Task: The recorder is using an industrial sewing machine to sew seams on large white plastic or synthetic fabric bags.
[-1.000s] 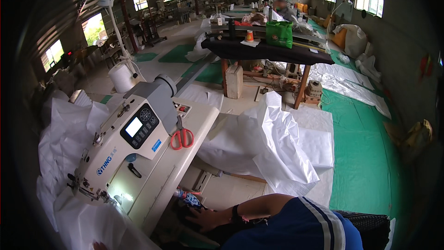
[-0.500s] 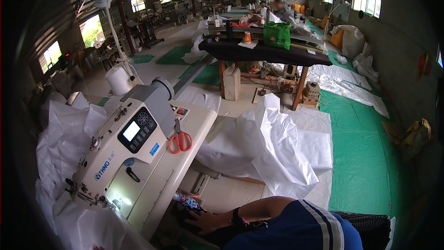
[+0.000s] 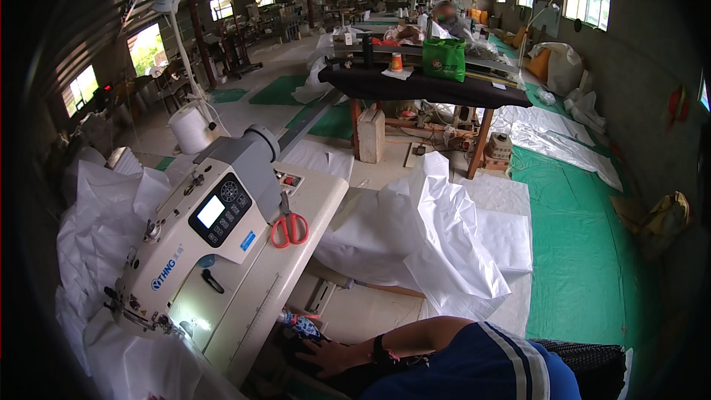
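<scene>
My right hand (image 3: 326, 358) lies with its fingers spread on dark cloth below the front edge of the sewing table (image 3: 307, 211). It holds nothing, and a blue patterned cloth (image 3: 304, 326) is close to its fingertips. Of my left hand (image 3: 155, 398) only a sliver shows at the bottom edge, against white sheeting (image 3: 141, 359); its fingers are hidden. A white sewing machine (image 3: 174, 252) with a lit panel stands on the table, its lamp shining on the needle area. Red-handled scissors (image 3: 289, 230) rest on the tabletop right of the machine.
Crumpled white sheeting (image 3: 452, 244) is heaped right of the table. A white thread cone (image 3: 192, 127) stands behind the machine. Farther off, a dark-covered table (image 3: 422, 89) carries a green bag (image 3: 444, 58) and an orange cup (image 3: 396, 63). Green sheeting (image 3: 578, 252) covers the right-hand floor.
</scene>
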Action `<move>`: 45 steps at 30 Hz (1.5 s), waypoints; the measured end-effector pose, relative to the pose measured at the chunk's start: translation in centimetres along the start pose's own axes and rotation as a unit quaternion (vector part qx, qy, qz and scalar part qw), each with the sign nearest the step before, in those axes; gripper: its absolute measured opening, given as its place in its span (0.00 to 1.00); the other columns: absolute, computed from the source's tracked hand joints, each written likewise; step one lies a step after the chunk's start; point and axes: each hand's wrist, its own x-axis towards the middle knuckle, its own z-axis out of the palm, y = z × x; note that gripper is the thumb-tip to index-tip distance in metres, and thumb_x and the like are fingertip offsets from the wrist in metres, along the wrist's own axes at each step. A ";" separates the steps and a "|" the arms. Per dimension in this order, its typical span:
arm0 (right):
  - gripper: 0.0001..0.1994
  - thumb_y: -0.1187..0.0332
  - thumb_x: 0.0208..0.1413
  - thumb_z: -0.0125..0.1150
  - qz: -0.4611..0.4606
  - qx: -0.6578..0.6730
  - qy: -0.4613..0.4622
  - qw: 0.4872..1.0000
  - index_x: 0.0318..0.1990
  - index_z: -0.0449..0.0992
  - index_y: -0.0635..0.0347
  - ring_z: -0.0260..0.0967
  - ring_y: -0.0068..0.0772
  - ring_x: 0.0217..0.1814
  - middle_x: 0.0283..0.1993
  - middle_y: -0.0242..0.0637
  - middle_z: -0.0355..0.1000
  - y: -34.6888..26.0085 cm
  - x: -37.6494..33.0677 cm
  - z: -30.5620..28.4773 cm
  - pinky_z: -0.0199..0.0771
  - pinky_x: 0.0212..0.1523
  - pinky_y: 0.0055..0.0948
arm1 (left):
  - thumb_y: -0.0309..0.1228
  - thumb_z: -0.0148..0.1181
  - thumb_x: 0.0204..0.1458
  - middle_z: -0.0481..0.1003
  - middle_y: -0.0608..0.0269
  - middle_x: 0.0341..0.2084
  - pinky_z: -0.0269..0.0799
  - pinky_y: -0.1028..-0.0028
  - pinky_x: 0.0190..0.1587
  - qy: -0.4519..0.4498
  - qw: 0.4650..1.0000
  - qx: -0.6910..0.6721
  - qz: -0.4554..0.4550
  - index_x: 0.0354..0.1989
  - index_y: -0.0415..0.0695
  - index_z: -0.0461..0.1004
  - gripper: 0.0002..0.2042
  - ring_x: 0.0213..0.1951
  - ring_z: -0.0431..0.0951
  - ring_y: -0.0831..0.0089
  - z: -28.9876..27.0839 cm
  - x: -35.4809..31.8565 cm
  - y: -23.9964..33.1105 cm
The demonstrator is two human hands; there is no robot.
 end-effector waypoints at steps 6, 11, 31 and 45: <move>0.43 0.53 0.47 0.57 -0.005 -0.005 0.009 1.000 0.68 0.38 0.41 0.60 0.64 0.55 0.68 0.60 0.35 0.1 0.1 0.2 0.67 0.50 0.53 | 0.43 0.43 0.59 0.71 0.54 0.49 0.65 0.64 0.54 -0.079 0.991 -0.061 -0.090 0.48 0.43 0.72 0.19 0.53 0.68 0.58 -2.5 0.4 1.1; 0.42 0.52 0.47 0.55 0.004 -0.006 0.001 1.000 0.68 0.39 0.42 0.60 0.62 0.55 0.68 0.60 0.36 0.0 0.0 0.3 0.68 0.49 0.51 | 0.43 0.44 0.59 0.71 0.54 0.49 0.64 0.63 0.55 -0.095 0.986 -0.075 -0.113 0.49 0.43 0.72 0.19 0.54 0.68 0.58 -3.3 0.6 1.4; 0.25 0.60 0.52 0.51 0.010 0.113 0.147 0.983 0.57 0.55 0.49 0.63 0.50 0.51 0.54 0.52 0.53 3.6 1.1 -0.4 0.69 0.46 0.42 | 0.44 0.44 0.58 0.71 0.54 0.50 0.61 0.61 0.56 -0.109 0.978 -0.103 -0.144 0.49 0.42 0.71 0.20 0.55 0.67 0.59 -4.4 1.0 1.6; 0.14 0.66 0.55 0.51 -0.198 0.248 0.443 0.838 0.20 0.63 0.65 0.53 0.33 0.16 0.17 0.43 0.59 2.5 7.2 -19.5 0.58 0.21 0.31 | 0.44 0.45 0.57 0.70 0.54 0.50 0.60 0.59 0.57 -0.113 0.973 -0.117 -0.161 0.49 0.41 0.71 0.21 0.56 0.66 0.59 -4.7 1.0 1.4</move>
